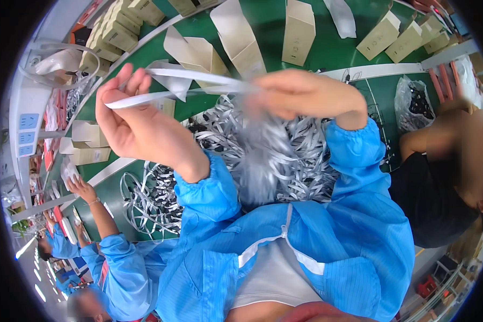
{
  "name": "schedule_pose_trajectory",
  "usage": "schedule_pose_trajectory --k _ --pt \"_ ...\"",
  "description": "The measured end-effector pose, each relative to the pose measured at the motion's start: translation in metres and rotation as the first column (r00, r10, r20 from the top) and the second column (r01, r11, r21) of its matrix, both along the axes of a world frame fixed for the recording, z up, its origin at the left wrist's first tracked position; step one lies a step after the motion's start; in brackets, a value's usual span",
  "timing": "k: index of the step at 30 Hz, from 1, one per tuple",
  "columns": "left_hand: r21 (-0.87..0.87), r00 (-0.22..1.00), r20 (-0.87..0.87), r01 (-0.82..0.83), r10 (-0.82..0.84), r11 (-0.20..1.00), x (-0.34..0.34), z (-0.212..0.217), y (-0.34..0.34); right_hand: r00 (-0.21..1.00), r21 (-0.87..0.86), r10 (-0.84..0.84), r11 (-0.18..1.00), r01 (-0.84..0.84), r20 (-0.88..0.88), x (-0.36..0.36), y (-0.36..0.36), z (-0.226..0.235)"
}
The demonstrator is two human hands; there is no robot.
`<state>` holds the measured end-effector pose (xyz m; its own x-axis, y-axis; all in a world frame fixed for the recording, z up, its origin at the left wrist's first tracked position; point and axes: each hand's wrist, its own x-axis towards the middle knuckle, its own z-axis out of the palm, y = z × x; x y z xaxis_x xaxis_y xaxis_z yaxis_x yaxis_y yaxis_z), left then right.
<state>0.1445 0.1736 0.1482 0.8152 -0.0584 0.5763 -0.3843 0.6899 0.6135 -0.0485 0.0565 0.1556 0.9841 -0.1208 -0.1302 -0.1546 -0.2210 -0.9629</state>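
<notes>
A flat white strap (pixel 198 77) is stretched in two strands between my hands, above a big heap of straps. My left hand (pixel 134 121) is palm up at the left, fingers curled, with the strap lying across its thumb and fingers. My right hand (pixel 306 94) is closed around the strap's other side; its fingertips are smeared by motion. Below it hangs a blurred bunch of white straps (pixel 265 155), and I cannot tell whether it joins the held strap. The heap of white straps with black parts (pixel 311 166) lies on the green table in front of me.
Open beige cartons (pixel 299 35) stand along the table's far side. A smaller strap pile (pixel 158 201) lies left, and a clear bag of black parts (pixel 416 104) right. A co-worker in blue (pixel 126 268) sits left, another person in black (pixel 432 198) right.
</notes>
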Motion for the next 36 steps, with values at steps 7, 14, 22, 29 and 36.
schedule_pose_trajectory --k 7,14,22,29,36 --pt "0.617 0.762 0.422 0.157 -0.492 0.771 0.002 -0.006 0.026 0.820 -0.415 -0.337 0.735 0.537 0.463 -0.036 -0.010 -0.001" --pt "0.724 0.431 0.333 0.453 -0.838 0.521 -0.037 -0.023 -0.026 0.736 -0.293 -0.390 0.736 0.610 0.553 -0.025 0.005 -0.005" --pt "0.790 -0.288 -0.219 0.508 -0.932 -0.343 -0.010 -0.062 -0.092 0.220 -0.005 -0.796 0.263 0.965 0.563 -0.029 0.018 0.031" --pt "-0.096 -0.680 0.163 0.710 -0.715 -0.697 -0.008 -0.073 -0.107 0.769 -0.512 -0.319 0.597 0.617 0.555 -0.031 -0.008 -0.019" --pt "-0.261 -0.318 -0.070 0.921 -0.946 -0.290 -0.018 -0.061 -0.074 0.790 -0.503 -0.531 0.615 0.608 0.305 -0.020 0.000 -0.008"
